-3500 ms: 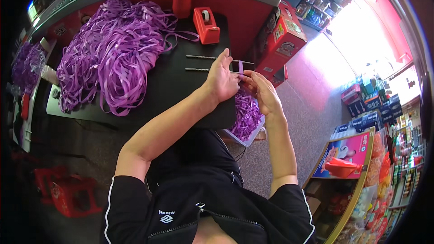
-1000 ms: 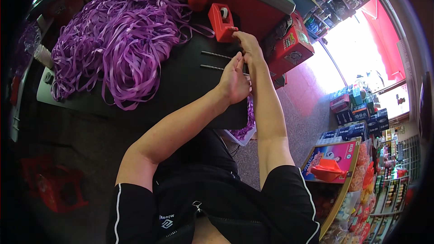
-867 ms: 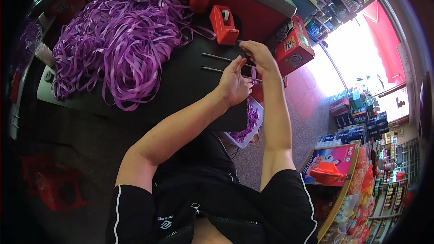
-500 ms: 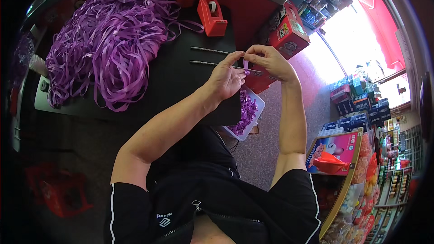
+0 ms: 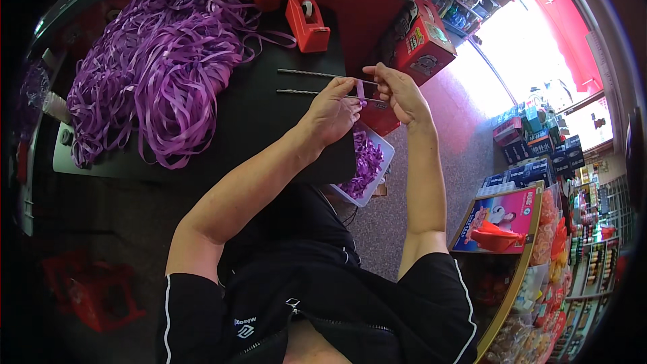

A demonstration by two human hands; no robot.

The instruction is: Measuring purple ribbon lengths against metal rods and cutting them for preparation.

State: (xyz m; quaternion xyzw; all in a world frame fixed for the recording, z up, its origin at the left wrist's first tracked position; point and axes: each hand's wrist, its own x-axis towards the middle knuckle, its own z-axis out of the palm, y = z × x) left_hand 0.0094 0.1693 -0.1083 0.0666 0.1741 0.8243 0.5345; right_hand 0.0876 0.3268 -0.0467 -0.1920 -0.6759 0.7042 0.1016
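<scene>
Two thin metal rods with a spiral surface, the far rod [image 5: 303,73] and the near rod [image 5: 296,92], lie side by side, reaching over the table's right edge. A short strip of purple ribbon [image 5: 360,87] spans the rods near their right ends. My left hand [image 5: 330,111] pinches this ribbon between thumb and forefinger, its other fingers curled below the near rod. Just right of it, my right hand [image 5: 401,94] has its fingers bent and apart by the rod ends, with no ribbon visible in them.
A large heap of purple ribbon [image 5: 155,74] covers the left of the black table [image 5: 249,138]. Behind the rods stands a red tape dispenser [image 5: 308,25]. Below the table's right edge is a white bin [image 5: 385,164] of purple ribbon pieces. A red box [image 5: 424,44] stands farther right.
My right hand has come away from my left fingertips and the ribbon, its fingers loosening. My left hand keeps its pinch. The whole view has shifted slightly.
</scene>
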